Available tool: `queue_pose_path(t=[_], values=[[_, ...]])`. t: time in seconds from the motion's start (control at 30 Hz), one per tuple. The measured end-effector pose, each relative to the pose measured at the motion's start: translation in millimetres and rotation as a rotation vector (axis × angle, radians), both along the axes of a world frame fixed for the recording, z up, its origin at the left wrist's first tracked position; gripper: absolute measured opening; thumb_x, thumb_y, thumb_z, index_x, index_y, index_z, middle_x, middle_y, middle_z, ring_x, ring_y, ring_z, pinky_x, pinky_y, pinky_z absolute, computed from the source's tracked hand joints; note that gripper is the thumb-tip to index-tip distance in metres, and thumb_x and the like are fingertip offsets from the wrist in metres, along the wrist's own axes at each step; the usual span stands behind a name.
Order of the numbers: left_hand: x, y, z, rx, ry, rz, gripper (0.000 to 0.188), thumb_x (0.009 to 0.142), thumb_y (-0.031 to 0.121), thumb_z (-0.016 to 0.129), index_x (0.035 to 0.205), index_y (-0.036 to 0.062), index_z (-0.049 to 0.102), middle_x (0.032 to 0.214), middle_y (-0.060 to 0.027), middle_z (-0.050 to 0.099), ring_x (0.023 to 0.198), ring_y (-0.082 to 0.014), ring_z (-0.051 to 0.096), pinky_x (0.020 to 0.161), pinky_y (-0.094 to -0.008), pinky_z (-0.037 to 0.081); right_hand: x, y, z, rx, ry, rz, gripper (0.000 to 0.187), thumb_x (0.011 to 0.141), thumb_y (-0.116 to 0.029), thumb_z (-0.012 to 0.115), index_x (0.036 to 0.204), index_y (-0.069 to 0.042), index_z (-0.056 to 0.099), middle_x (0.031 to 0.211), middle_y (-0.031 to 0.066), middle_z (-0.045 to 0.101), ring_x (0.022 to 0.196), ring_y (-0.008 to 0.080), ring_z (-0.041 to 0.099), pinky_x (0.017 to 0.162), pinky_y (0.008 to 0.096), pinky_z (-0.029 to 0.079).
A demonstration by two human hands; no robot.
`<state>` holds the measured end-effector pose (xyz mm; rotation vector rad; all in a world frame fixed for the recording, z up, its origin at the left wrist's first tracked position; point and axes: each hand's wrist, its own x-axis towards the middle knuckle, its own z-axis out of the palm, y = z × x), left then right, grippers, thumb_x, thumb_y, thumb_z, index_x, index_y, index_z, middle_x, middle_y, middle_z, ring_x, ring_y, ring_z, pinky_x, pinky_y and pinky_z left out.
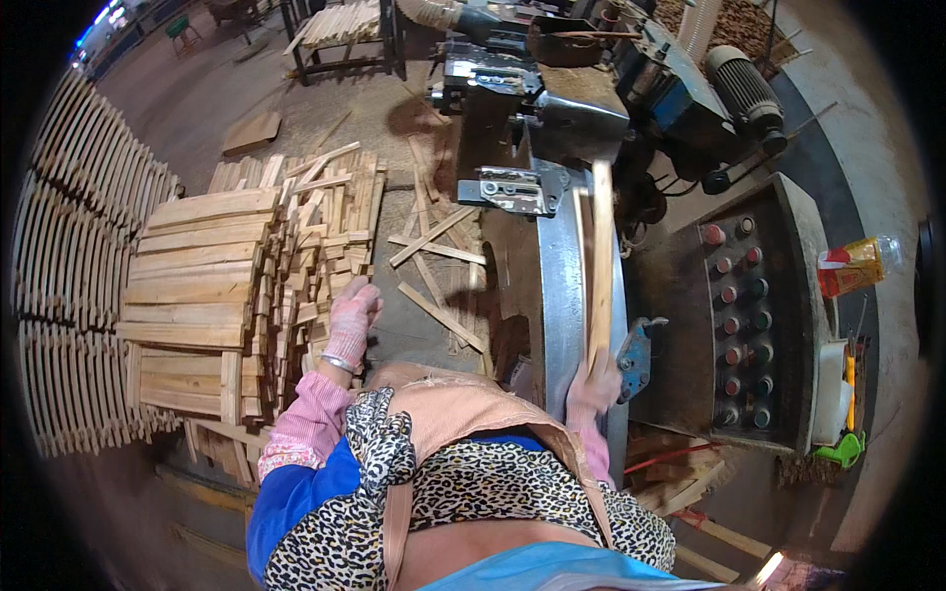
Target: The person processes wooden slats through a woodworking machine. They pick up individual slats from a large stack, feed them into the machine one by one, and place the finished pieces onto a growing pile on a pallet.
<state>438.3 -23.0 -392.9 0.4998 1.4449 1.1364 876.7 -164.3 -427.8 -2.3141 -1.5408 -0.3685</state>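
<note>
My right hand (594, 387), gloved and a little blurred, is closed on the near end of a long wooden strip (600, 266). The strip lies along the metal machine bed (564, 286), its far end close to the machine's dark metal hood (581, 123). A second, thinner strip shows just left of it. My left hand (352, 320), in a pale pink glove, hovers at the right side of a stack of wooden strips (202, 261). Its fingers are loosely bent and look apart from the wood, with nothing visible in them.
Right of the bed stands a control panel (739, 325) with red and green buttons. A blue clamp-like part (636, 360) sits at the bed's edge. Loose offcuts (434, 251) lie on the floor between stack and machine. Tall racks of slats (74, 256) rise at far left.
</note>
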Motion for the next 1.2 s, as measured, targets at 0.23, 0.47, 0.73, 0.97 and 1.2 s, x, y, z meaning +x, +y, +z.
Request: queue_pose_path(t=[0.23,0.47,0.73,0.97,1.2], values=[[13.9,56.2,29.3,0.369,0.345,0.02,0.033,0.094,0.02,0.071,0.122,0.004,0.062,0.094,-0.0019,0.066,0.081,-0.0109,0.062,0.071,-0.0254,0.05,21.6,199.4,-30.9,0.404,0.043,0.099,0.045,0.089,-0.031,0.071,0.13,-0.012,0.067,0.106,0.0195,0.071,0.095,0.0415,0.067,0.083,0.0491,0.054],[-167.0,32.2,60.4,0.172,1.342,0.55,0.083,0.087,0.043,0.077,0.15,0.0017,0.042,0.154,-0.0252,0.044,0.143,-0.0371,0.042,0.121,-0.0388,0.033,-19.8,85.9,4.8,-0.034,0.329,0.036,0.05,0.09,-0.028,0.067,0.136,-0.009,0.061,0.102,0.0253,0.068,0.093,0.0476,0.064,0.08,0.0563,0.048],[-343.5,-77.7,23.5,-0.086,0.615,1.199,0.088,0.087,0.044,0.07,0.154,-0.0018,0.037,0.159,-0.0241,0.039,0.142,-0.0394,0.042,0.118,-0.045,0.033,31.1,-74.1,-5.7,-0.172,0.214,0.06,0.052,0.094,-0.037,0.061,0.132,-0.001,0.06,0.096,0.0294,0.065,0.089,0.05,0.062,0.076,0.0578,0.047],[-381.4,-100.4,0.4,0.118,0.069,1.175,0.069,0.087,0.027,0.077,0.14,-0.0102,0.051,0.145,-0.0245,0.054,0.129,-0.0352,0.054,0.113,-0.0415,0.039,15.9,81.3,-25.6,0.185,0.0,0.255,0.053,0.093,-0.038,0.061,0.133,-0.003,0.06,0.101,0.0254,0.067,0.088,0.0473,0.063,0.077,0.0566,0.049],[-205.1,-40.2,110.8,0.565,0.213,0.884,0.037,0.091,0.006,0.07,0.126,-0.0038,0.061,0.107,-0.0112,0.068,0.091,-0.0242,0.066,0.084,-0.0345,0.055,30.4,189.2,-27.3,-0.038,0.049,0.267,0.037,0.089,-0.027,0.062,0.122,-0.01,0.066,0.107,0.02,0.07,0.095,0.0413,0.064,0.084,0.0512,0.05]])
